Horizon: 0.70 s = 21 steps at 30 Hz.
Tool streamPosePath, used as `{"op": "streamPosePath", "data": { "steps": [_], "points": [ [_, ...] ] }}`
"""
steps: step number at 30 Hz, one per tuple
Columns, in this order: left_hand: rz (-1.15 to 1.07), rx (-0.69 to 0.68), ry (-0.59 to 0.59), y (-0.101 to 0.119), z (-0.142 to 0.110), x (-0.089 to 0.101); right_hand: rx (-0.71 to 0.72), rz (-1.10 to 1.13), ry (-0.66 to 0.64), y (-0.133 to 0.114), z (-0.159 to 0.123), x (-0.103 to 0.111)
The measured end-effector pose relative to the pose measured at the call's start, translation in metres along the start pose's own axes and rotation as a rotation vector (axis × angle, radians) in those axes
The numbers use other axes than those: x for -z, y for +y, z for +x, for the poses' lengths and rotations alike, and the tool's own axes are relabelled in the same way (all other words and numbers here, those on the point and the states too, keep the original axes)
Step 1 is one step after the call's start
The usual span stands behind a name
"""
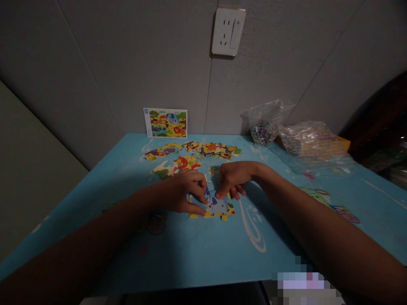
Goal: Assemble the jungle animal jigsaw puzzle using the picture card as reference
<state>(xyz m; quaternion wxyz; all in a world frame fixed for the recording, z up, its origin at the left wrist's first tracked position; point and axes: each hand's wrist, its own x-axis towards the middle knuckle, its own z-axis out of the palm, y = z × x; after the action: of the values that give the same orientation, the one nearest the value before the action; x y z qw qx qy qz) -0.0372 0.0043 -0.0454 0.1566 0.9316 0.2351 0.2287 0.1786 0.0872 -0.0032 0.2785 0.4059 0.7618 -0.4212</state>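
Observation:
A small joined patch of jigsaw puzzle pieces (219, 206), blue with a yellow border, lies on the table under my hands. My left hand (187, 192) reaches in from the left, thumb and fingers curved around a puzzle piece (208, 197) at the patch's left side. From the right, my right hand (233, 180) bends down at the wrist. One of its digits presses on the patch's upper part, while its other fingers stay apart and hold nothing visible. Just behind my left hand are joined pieces with an orange lion (182, 163).
More puzzle pieces (211, 149) are spread in a row farther back. A picture card (167, 123) of the animal scene leans against the wall. A clear bag (263, 127) and crumpled plastic packaging (313, 140) sit at the back right of the blue table (190, 258).

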Motion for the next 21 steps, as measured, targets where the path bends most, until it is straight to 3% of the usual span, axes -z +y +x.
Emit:
{"op": "streamPosePath", "data": {
  "steps": [14, 21],
  "points": [
    [0.009, -0.002, -0.004, 0.0001, -0.0004, -0.0001, -0.045, -0.033, 0.051, 0.0015, -0.0004, 0.0007],
    [0.013, 0.009, -0.002, 0.0015, 0.0002, 0.0008, 0.002, -0.045, 0.046, 0.005, 0.0017, 0.002]
  ]
}}
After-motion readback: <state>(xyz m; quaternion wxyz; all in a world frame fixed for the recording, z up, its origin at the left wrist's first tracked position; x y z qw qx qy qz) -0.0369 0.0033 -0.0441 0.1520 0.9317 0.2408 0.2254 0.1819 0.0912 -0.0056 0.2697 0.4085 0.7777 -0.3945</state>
